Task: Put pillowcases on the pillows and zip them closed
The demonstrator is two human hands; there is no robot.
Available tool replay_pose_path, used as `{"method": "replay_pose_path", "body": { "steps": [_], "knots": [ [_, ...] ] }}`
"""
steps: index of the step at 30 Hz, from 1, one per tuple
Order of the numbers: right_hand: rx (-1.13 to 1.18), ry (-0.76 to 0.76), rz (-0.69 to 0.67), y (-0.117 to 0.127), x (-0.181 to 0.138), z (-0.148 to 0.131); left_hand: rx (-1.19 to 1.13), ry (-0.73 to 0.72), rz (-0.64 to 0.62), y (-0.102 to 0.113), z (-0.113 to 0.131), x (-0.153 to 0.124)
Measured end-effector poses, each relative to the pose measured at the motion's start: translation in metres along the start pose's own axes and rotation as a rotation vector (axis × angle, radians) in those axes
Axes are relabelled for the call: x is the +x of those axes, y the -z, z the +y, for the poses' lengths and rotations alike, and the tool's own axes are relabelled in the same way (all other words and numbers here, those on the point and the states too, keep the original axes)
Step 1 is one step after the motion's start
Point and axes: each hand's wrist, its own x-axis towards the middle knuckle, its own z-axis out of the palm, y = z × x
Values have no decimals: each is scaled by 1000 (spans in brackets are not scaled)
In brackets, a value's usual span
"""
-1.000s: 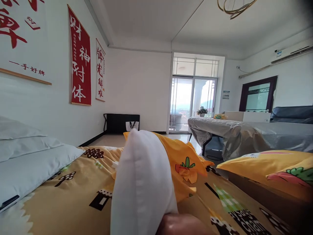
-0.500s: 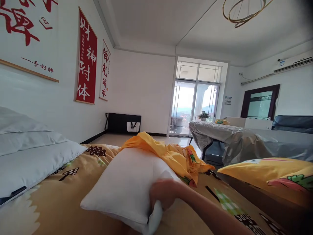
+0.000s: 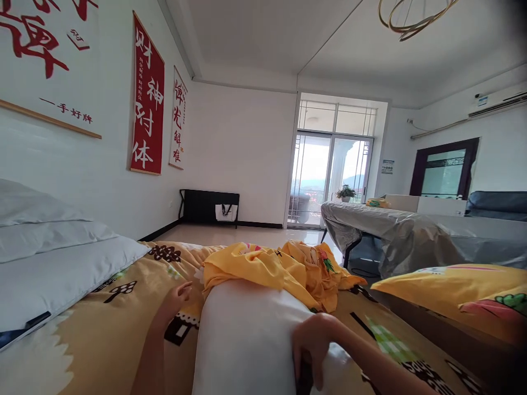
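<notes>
A plump white pillow [image 3: 242, 334] lies on the patterned bedding in front of me, its near end cut off by the bottom of the view. Yellow printed fabric [image 3: 255, 269] is bunched over its far end. My right hand [image 3: 315, 340] is at the pillow's right side with fingers pointing down; thumb and fingers stand apart with a dark gap between them. Slight blur hides how firmly they touch. To the left of the pillow, my left hand [image 3: 178, 300] hovers over the bedding, open, fingers loosely bent and nothing in them.
White pillows [image 3: 61, 263] are piled at the left. A yellow printed pillow [image 3: 461, 296] lies at the right. Beyond the bed stand a plastic-covered table [image 3: 370, 214] and a black folded table [image 3: 200, 206] with a white bag [image 3: 225, 213].
My left hand has come into view at the left. The white pillow has turned and sunk lower, and the yellow fabric lies flatter. My right hand has moved right, off the pillow's bunched edge.
</notes>
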Motion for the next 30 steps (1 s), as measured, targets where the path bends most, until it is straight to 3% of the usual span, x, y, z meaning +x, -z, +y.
{"method": "replay_pose_path", "body": {
  "steps": [2, 5, 7, 12, 14, 16, 19, 21, 25, 27, 30],
  "knots": [
    [70, -63, 226, 6, -7, -1, -28, 6, -23, 7, 1, 2],
    [-33, -190, 773, 22, -11, -7, -19, -66, -74, 7, 20, -2],
    [-157, -247, 961, 28, -7, -9, 67, -174, -100, -3, 42, -10],
    [-438, -341, 950, 20, 25, -5, 317, -441, -171, -41, 95, -45],
    [-475, -353, 1059, 17, 34, -8, 355, -513, -265, -54, 109, -58],
    [-493, -279, 1200, 15, 37, -21, 380, -572, -289, -63, 118, -67],
    [-493, -34, 1334, 9, 31, -58, 371, -641, -149, -70, 125, -69],
    [-494, 119, 1335, 3, 23, -86, 327, -667, -109, -71, 126, -66],
    [-533, 244, 1200, -10, 7, -121, 288, -670, -223, -58, 122, -58],
    [-563, 248, 1163, -15, 2, -122, 295, -630, -249, -47, 117, -54],
    [-587, 157, 1211, -18, 2, -101, 251, -541, -232, -26, 105, -49]
  ]
}}
